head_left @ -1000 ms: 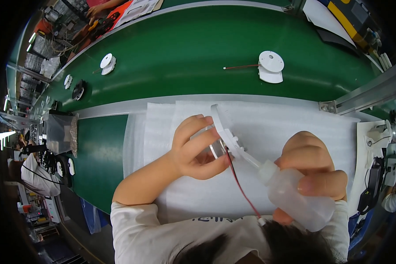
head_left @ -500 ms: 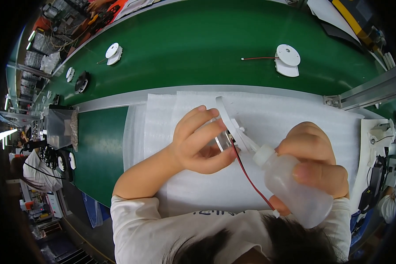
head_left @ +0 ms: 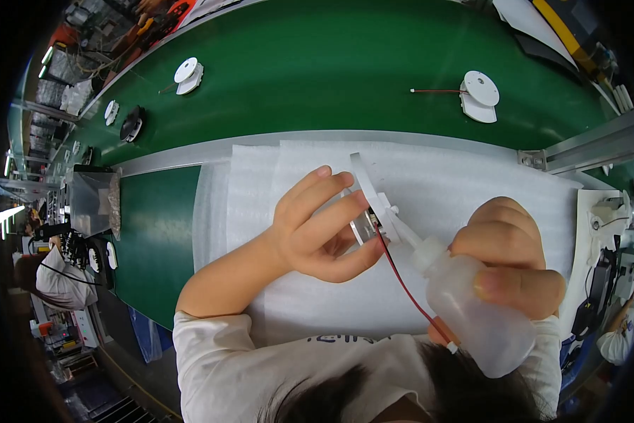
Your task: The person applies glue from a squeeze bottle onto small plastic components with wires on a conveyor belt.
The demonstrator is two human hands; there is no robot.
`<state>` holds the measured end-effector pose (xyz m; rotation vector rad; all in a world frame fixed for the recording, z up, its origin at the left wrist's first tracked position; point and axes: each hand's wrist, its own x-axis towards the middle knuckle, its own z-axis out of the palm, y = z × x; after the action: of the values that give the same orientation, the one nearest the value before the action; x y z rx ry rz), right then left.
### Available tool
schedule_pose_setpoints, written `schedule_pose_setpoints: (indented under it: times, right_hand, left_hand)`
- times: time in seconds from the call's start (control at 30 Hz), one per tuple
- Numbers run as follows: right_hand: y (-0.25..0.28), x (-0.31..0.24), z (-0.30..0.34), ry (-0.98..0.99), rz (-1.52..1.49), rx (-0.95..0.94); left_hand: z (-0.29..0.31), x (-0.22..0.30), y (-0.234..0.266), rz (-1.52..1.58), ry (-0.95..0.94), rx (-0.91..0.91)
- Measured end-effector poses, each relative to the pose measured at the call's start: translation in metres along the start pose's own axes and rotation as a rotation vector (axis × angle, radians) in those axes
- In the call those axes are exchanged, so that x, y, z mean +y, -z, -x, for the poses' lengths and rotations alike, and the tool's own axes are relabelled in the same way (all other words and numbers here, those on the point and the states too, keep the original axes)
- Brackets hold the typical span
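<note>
My left hand (head_left: 317, 233) grips a white plastic disc-shaped part (head_left: 367, 185), tilted on edge, with a metal piece on its left side, partly hidden by my fingers. A thin red and black wire (head_left: 408, 290) hangs from it toward my chest and ends in a small white connector. My right hand (head_left: 511, 243) is wrapped around a translucent squeeze bottle (head_left: 465, 299), its nozzle angled up to the left. The nozzle's tip meets or nearly meets the part's right face beside a small white knob; exact contact cannot be made out.
White foam sheets (head_left: 260, 211) cover the bench under my hands. Beyond a metal rail, a green conveyor belt (head_left: 317, 77) carries a white wired assembly (head_left: 480, 92), another white assembly (head_left: 188, 74) and a black part (head_left: 131, 124). A clear bin (head_left: 91, 201) stands at the left.
The wired assembly on the belt has shifted right, and the other belt pieces slightly. The held part, wire and bottle have moved a little to the right; both grips are kept.
</note>
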<state>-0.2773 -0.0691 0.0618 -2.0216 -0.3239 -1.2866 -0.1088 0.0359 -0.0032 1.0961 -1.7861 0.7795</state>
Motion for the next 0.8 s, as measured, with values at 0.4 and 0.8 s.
schedule_pose_setpoints:
  times: [0.4, 0.8]
  right_hand:
    - [0.003, 0.000, -0.001, 0.060, 0.052, -0.076]
    - [-0.001, -0.006, 0.004, 0.013, 0.053, -0.136]
  left_hand:
    - [-0.003, 0.000, 0.002, 0.017, 0.002, -0.002]
    - [0.004, -0.002, 0.010, 0.390, 0.421, -0.117]
